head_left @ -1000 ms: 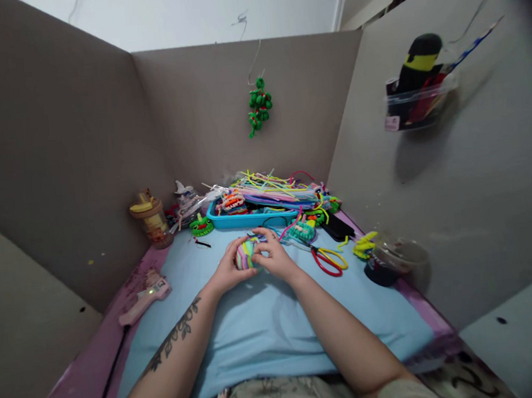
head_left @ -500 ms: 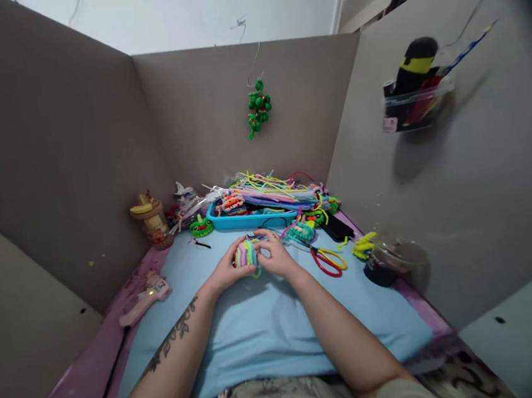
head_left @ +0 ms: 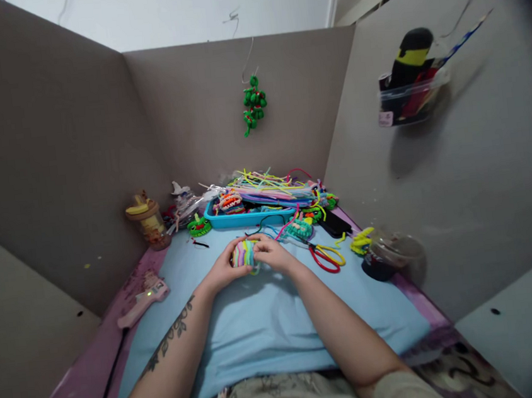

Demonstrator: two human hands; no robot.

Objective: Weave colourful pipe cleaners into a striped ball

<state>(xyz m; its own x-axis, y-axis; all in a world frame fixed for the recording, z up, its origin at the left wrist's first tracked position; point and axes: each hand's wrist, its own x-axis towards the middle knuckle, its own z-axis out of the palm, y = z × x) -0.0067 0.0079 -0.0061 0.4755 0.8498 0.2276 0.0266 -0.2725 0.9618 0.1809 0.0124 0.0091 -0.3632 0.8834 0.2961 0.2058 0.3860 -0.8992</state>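
Both of my hands meet over the light blue mat (head_left: 260, 326) and hold a small striped ball of pastel pipe cleaners (head_left: 244, 252). My left hand (head_left: 220, 269) cups it from the left, fingers curled round it. My right hand (head_left: 274, 256) pinches its right side, fingers bent. Just beyond my hands stands a blue tray (head_left: 249, 218) heaped with coloured pipe cleaners (head_left: 272, 189).
Red-handled scissors (head_left: 325, 257) lie right of my right hand. A dark lidded cup (head_left: 386, 257) and a yellow pipe-cleaner piece (head_left: 362, 241) sit at the right. A pink glue gun (head_left: 141, 297) lies left, a yellow-lidded jar (head_left: 147, 223) behind it. Cardboard walls enclose the desk; a green ornament (head_left: 252, 105) hangs at the back.
My hands and the striped ball stay together at the same spot on the mat; only my fingers shift a little. The view has drifted slightly.
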